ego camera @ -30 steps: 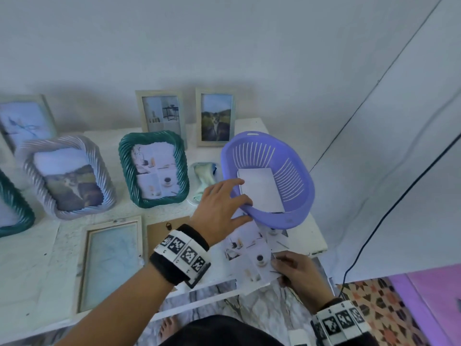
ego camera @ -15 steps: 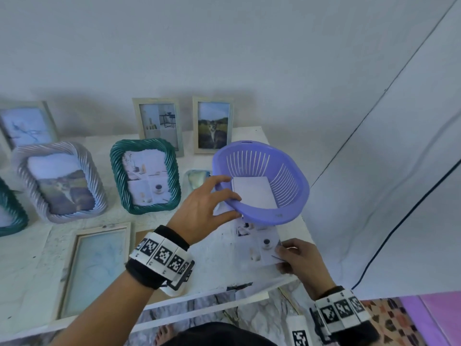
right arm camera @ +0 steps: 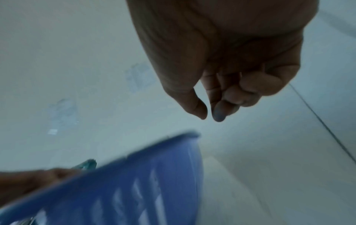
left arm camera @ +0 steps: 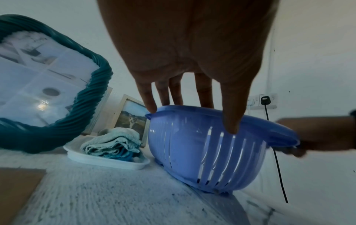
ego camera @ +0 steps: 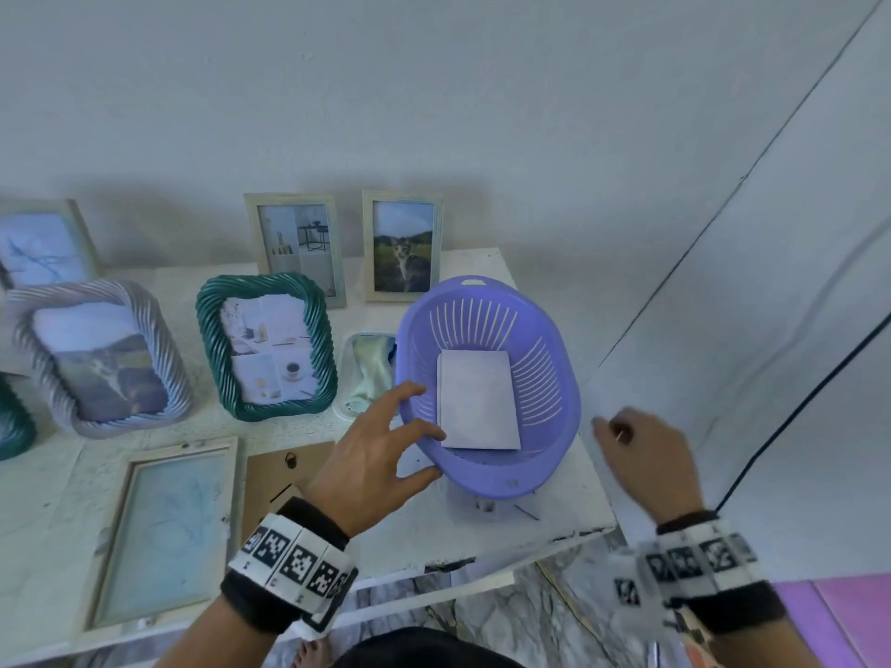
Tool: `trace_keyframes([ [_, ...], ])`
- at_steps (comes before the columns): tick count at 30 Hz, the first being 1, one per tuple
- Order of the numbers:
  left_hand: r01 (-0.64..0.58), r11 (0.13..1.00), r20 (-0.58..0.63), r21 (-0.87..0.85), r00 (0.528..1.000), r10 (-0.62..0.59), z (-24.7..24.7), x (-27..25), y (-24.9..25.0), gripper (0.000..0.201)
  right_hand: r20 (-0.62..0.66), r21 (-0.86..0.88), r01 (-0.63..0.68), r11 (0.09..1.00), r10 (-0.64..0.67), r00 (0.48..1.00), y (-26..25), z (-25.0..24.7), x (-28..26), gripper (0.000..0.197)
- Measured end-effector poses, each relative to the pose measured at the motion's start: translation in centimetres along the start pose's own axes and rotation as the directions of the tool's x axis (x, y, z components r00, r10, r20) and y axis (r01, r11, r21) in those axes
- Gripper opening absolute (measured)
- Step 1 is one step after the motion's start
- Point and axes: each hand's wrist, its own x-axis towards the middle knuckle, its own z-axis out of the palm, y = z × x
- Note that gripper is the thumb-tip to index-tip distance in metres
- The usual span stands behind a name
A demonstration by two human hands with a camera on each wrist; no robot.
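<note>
Our left hand [ego camera: 373,458] grips the near rim of the purple basket [ego camera: 545,417], fingers inside and thumb on the outer wall. Our right hand [ego camera: 648,458] hangs beside it, loosely curled and holding nothing. The basket sits tilted at the table's [ego camera: 554,518] front right corner with a white sheet [ego camera: 477,400] inside. Held one-handed, it may tip off the edge. The cloth tray [ego camera: 369,373] and green frame [ego camera: 265,347] crowd its left.
</note>
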Motion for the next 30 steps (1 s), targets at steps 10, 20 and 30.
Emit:
trace_keyframes([
  [10,0.060,0.998,-0.004,-0.031,0.998,-0.060,-0.2,-0.4,0.7,0.048,0.389,-0.300,0.630,0.716,-0.511,0.766,-14.5,-2.6,9.6,0.029],
  [20,0.057,0.998,-0.023,-0.035,0.998,-0.058,-0.2,-0.3,0.8,0.046,0.691,-0.492,0.720,0.489,-0.284,0.665,-15.8,8.0,13.7,0.042],
  [30,0.117,0.979,-0.115,-0.166,0.984,-0.137,-2.7,-0.7,0.9,0.033,0.505,-0.309,0.643,0.701,-0.451,0.736,-17.8,2.3,12.3,0.015],
])
